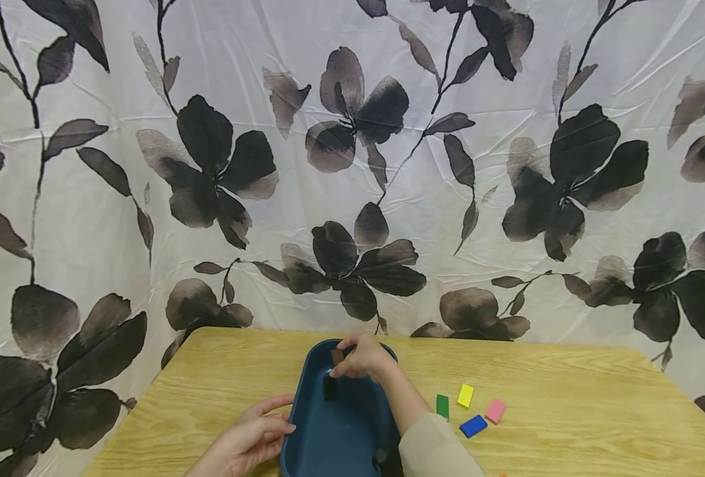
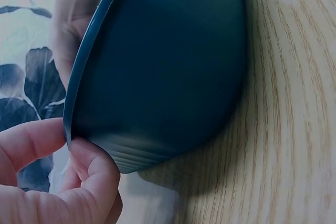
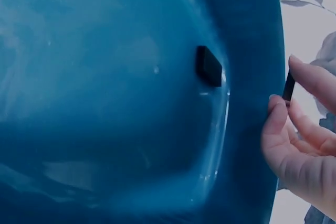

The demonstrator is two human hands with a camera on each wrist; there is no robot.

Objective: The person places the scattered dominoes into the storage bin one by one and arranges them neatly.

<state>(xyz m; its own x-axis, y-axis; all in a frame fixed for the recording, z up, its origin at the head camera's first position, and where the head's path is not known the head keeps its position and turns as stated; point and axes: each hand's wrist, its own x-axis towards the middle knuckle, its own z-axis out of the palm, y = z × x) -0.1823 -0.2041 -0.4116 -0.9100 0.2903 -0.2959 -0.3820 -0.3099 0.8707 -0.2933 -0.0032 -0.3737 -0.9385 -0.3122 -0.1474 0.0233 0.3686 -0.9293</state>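
A deep blue plastic basin stands on the table, and my left hand pinches its left rim. The left wrist view shows that thumb and finger on the rim, with the basin's outer wall beside them. Over the basin's far end, my right hand holds a small flat brown block between thumb and fingertips. In the right wrist view this block looks dark and is seen edge-on. Inside the basin, a black block is at the far end, below my right hand.
Right of the basin lie a green block, a yellow block, a pink block and a blue block. An orange bit shows at the bottom edge. A floral cloth hangs behind the wooden table.
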